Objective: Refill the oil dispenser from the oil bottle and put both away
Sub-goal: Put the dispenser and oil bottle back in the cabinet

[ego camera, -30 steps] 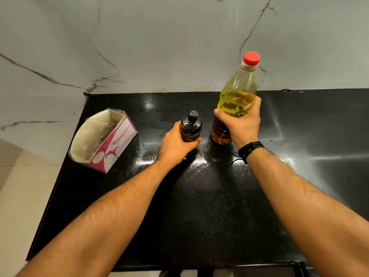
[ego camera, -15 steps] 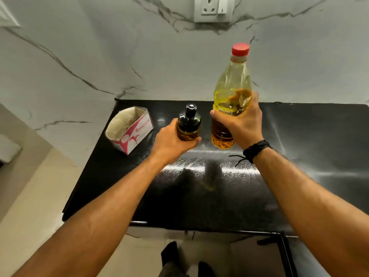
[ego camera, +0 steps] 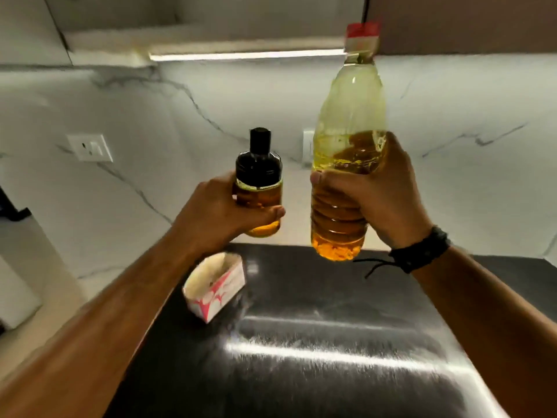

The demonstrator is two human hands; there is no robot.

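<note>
The small round glass oil dispenser with the black pump top (ego camera: 258,188), part-filled with amber oil, is held upright at frame centre by the left hand (ego camera: 223,211), whose fingers are curled round its lower body, while just to its right the tall clear plastic oil bottle with the red cap (ego camera: 349,140) is gripped round its ribbed lower half by the right hand (ego camera: 382,194), also upright. Both are raised clear of the glossy black countertop (ego camera: 331,342), long axes vertical and near-parallel, apart, the bottle's cap reaching the upper-right cabinet underside. The cap is blurred, so whether it is sealed cannot be told; the pink-and-white open carton (ego camera: 215,289) lies below the left wrist.
</note>
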